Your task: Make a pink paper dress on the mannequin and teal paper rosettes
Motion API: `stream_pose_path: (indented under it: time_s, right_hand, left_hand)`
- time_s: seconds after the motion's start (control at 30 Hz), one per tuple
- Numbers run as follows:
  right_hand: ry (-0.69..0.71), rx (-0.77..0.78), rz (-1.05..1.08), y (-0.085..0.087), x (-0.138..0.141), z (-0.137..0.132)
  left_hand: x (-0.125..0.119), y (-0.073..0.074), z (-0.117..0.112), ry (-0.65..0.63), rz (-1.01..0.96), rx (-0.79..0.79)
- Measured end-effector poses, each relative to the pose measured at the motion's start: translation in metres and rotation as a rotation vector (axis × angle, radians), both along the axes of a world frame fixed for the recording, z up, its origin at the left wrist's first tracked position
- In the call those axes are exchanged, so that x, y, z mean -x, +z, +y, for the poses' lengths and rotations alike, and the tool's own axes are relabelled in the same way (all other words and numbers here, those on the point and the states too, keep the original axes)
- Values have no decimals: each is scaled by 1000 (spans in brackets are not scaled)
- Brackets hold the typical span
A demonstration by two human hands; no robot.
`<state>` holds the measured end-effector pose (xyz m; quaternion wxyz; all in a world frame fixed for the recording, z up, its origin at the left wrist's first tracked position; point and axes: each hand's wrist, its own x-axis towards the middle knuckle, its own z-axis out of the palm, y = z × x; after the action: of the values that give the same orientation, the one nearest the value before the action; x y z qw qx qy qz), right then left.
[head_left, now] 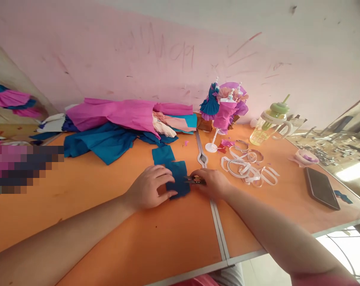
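My left hand (pixel 150 186) lies at the left edge of a dark blue piece of crepe-like paper or cloth (pixel 177 184). Its thumb and fingers are apart, with their tips touching that edge. In my right hand (pixel 214 182) is a small pair of thread snips (pixel 194 180), gripped with the blades pointing left over the piece's right edge. A second blue piece (pixel 163 154) lies just beyond, touching or partly under the first. My right fingers partly cover the snips' handles.
Pink sheets (pixel 117 113) and blue sheets (pixel 105 141) are heaped along the wall. Small dressed stands (pixel 224 113), curled white strips (pixel 242 167), a drinking bottle (pixel 269 125) and a phone (pixel 321 186) are on the right. A metal-edged seam (pixel 217 226) crosses the orange table (pixel 132 246).
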<state>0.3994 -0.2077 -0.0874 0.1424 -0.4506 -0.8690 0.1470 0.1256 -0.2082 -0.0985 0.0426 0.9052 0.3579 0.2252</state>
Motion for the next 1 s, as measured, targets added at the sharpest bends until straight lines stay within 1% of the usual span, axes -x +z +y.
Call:
stream_pose_path:
  time_s: [0.1, 0.2, 0.3, 0.43, 0.5, 0.53, 0.63, 0.7, 0.77, 0.83, 0.9, 1.0]
  right_hand:
    - [-60, -7, 36, 1, 8, -2]
    - [-26, 5, -51, 2, 16, -4]
    - [10, 43, -161, 4, 16, -5]
    - [28, 80, -133, 12, 10, -7]
    - [-51, 98, -126, 18, 7, -9]
    - [-128, 107, -150, 21, 7, -12]
    - [-370, 109, -332, 27, 6, -20]
    - [-441, 86, -467, 29, 6, -26]
    - [-452, 57, -543, 30, 7, -28]
    - [-447, 39, -563, 31, 8, -29]
    - [-415, 20, -546, 33, 8, -29]
    - [-381, -37, -532, 40, 2, -27]
  left_hand:
    - [-4, -1, -2, -38, 22, 93]
    - [-8, -1, -2, -21, 39, 157]
    - [-9, 0, 0, -18, 35, 192]
    - [-6, 2, -1, -24, 16, 220]
    - [-4, 4, -4, -22, 0, 197]
    - [-3, 6, -6, -29, -15, 171]
    - [-1, 10, -13, -102, -53, 89]
    - [-2, 11, -18, -148, -50, 72]
    - [-4, 9, -20, -167, -21, 91]
    - [-6, 5, -20, -197, -5, 91]
    - [-5, 1, -18, -233, -24, 33]
    - [-1, -2, -14, -234, -63, -51]
